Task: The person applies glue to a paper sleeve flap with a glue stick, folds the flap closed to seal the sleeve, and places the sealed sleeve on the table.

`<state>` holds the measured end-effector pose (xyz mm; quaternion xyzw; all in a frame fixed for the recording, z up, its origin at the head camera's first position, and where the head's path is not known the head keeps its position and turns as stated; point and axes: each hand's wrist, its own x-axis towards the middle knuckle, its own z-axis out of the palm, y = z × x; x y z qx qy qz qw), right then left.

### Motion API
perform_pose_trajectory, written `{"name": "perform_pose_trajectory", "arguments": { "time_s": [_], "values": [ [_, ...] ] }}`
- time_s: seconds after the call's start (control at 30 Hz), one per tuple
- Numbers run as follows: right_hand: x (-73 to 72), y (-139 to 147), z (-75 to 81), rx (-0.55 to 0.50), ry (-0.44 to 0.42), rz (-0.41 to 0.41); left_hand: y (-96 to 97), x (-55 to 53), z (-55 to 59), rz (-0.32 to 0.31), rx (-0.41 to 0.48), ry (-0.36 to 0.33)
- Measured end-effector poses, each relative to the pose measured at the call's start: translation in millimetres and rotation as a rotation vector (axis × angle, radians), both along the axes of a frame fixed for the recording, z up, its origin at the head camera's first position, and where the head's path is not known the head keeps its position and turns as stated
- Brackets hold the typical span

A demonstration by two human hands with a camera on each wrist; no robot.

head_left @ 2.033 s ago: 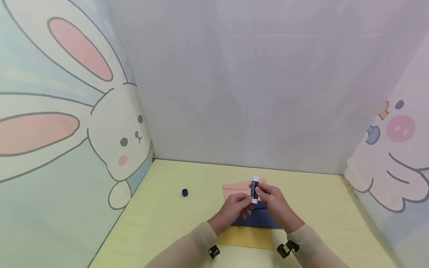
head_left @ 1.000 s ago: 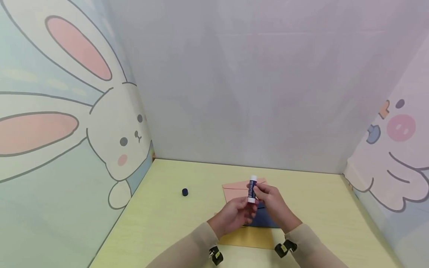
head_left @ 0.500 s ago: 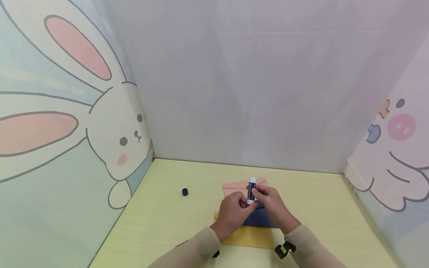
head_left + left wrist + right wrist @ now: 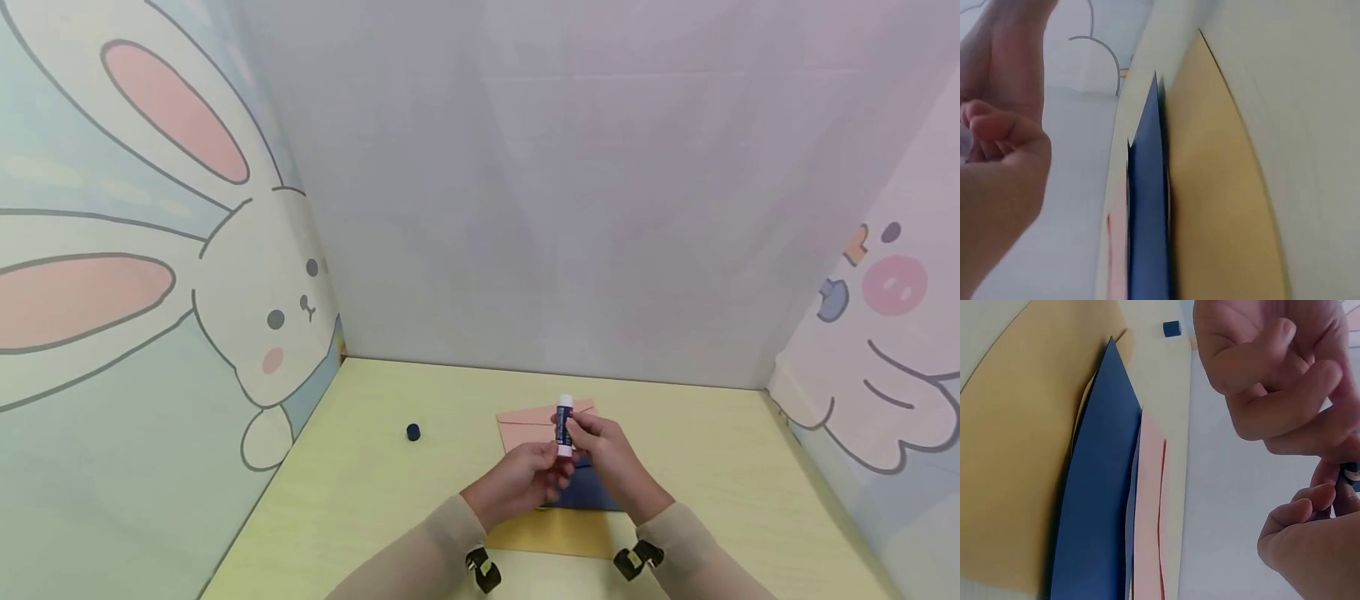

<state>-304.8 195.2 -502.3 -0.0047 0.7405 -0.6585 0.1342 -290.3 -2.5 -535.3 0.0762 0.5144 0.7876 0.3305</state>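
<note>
An uncapped glue stick point(image 4: 564, 427), white at both ends with a dark blue label, stands nearly upright above the envelopes. My right hand point(image 4: 615, 458) grips its body between thumb and fingers. At the lower white end, my left hand point(image 4: 517, 483) pinches the base, its other fingers curled below. In the right wrist view only a small dark piece of the glue stick point(image 4: 1352, 474) shows between the hands. The dark blue cap point(image 4: 413, 432) lies on the table, left of both hands.
Beneath the hands lie overlapping envelopes: a pink one point(image 4: 517, 427) farthest back, a navy one point(image 4: 588, 492) in the middle, a yellow one point(image 4: 555, 533) nearest. The pale yellow table point(image 4: 360, 500) ends at a grey back wall point(image 4: 525, 208), with cartoon-printed side walls.
My left hand has turned back and forth at the base, from back-up half a second ago to fingers showing below now. The glue stick has shifted slightly left over two seconds; the cap stayed put.
</note>
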Motion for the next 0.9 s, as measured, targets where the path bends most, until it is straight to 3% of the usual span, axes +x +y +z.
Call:
{"name": "perform_pose_trajectory", "arguments": {
  "time_s": [0.13, 0.27, 0.4, 0.53, 0.67, 0.73, 0.8, 0.9],
  "values": [
    [0.9, -1, -0.3, -0.033, -0.015, -0.001, 0.1, 0.5, -1.0, -0.05, 0.081, -0.077],
    [1.7, 0, -0.3, -0.039, -0.012, -0.005, 0.7, 1.6, -1.6, -0.02, 0.039, -0.015],
    [1.0, 3, -1.4, -0.042, -0.001, -0.006, 0.5, 3.2, -0.5, 0.05, -0.059, 0.08],
    [1.6, 5, -3.0, -0.01, 0.007, -0.004, 1.0, 6.6, 2.6, 0.185, -0.24, 0.249],
    [2.8, 5, -5.2, 0.055, 0.02, -0.006, 4.3, 12.8, 9.1, 0.35, -0.531, 0.516],
    [3.0, 4, -6.0, 0.077, 0.021, -0.019, 6.3, 15.3, 12.5, 0.399, -0.659, 0.603],
    [2.9, 3, -6.4, 0.083, 0.021, -0.033, 7.7, 17.0, 15.4, 0.416, -0.736, 0.641],
    [3.7, 1, -5.5, 0.078, 0.023, -0.047, 8.8, 17.3, 16.5, 0.416, -0.77, 0.642]
  ]
}}
